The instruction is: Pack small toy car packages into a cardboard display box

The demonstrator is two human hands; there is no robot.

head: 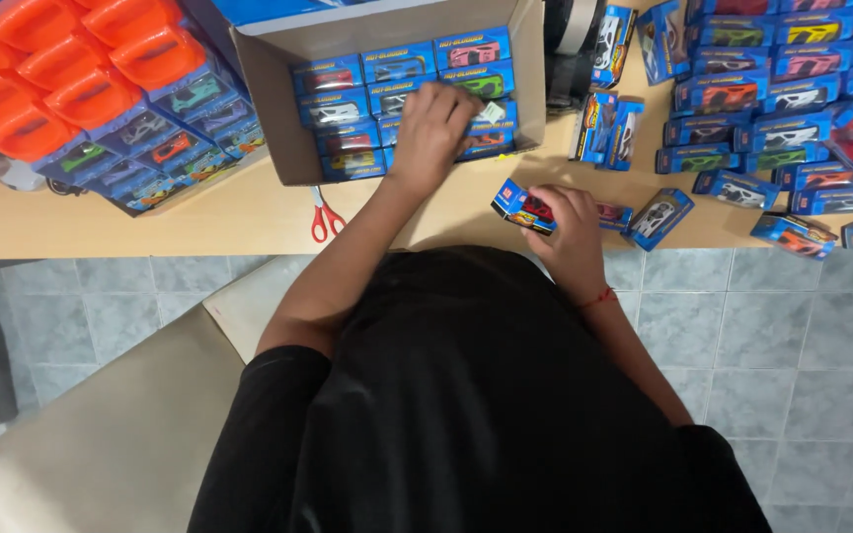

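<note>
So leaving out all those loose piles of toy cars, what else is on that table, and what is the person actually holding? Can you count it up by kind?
cardboard box: 1
red-handled scissors: 1
boxed toy car gripped in the right hand: 1
Total: 3

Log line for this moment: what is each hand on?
left hand: inside cardboard box, on packed toy-car packs | right hand: grips one blue toy-car pack at table edge | scissors: beside box
</note>
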